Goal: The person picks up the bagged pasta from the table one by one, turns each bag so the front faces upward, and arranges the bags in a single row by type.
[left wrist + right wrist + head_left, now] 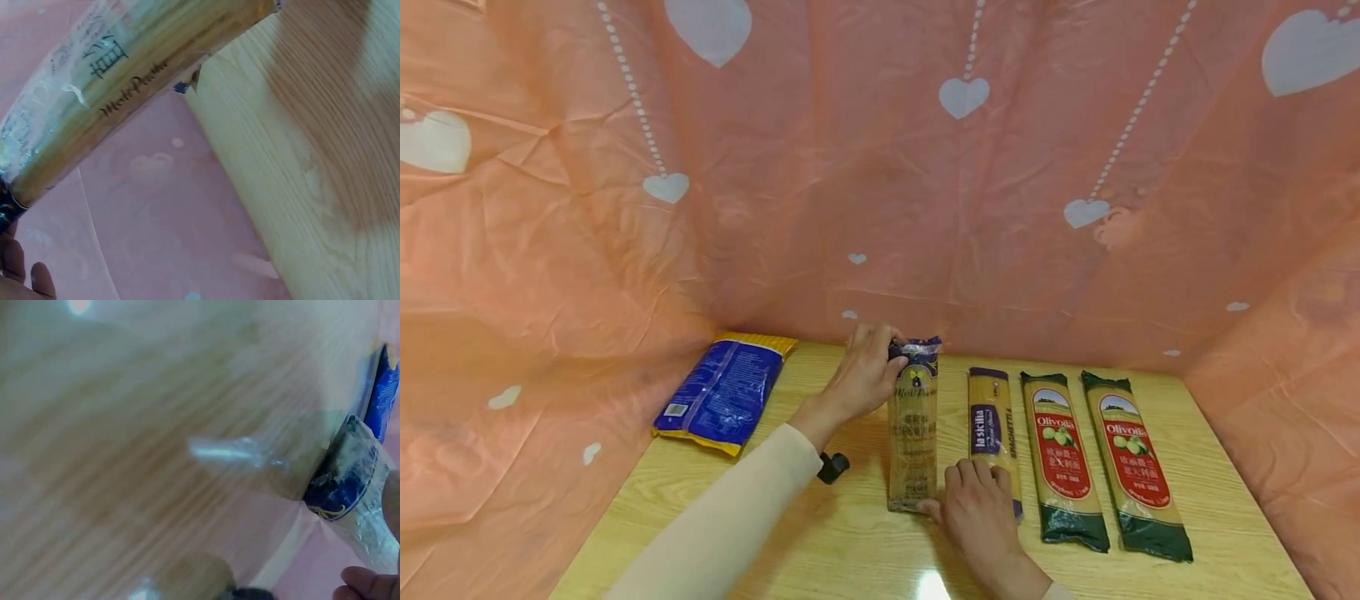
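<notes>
A clear pack of spaghetti point(913, 442) with dark purple print at its top end stands lengthwise before me, between both hands. My left hand point(867, 371) grips its upper left corner, thumb over the front. At the lower right corner, my right hand point(981, 508) pinches the pack's edge with the thumb, its other fingers bent and overlapping the la sicilia spaghetti pack point(988, 417). The left wrist view shows the held pack point(125, 94) slanting across, fingers point(12, 256) at its dark end. Fingers point(369, 584) also appear beside the pack's clear wrapper point(369, 531) in the right wrist view.
Two red-labelled Olivoila spaghetti packs point(1060, 458) point(1135, 462) lie at the right of the wooden table point(647, 533). A blue and yellow bag point(726, 392) lies at the back left. Near the left wrist is a small black object point(832, 467). Pink sheeting point(880, 208) surrounds the table.
</notes>
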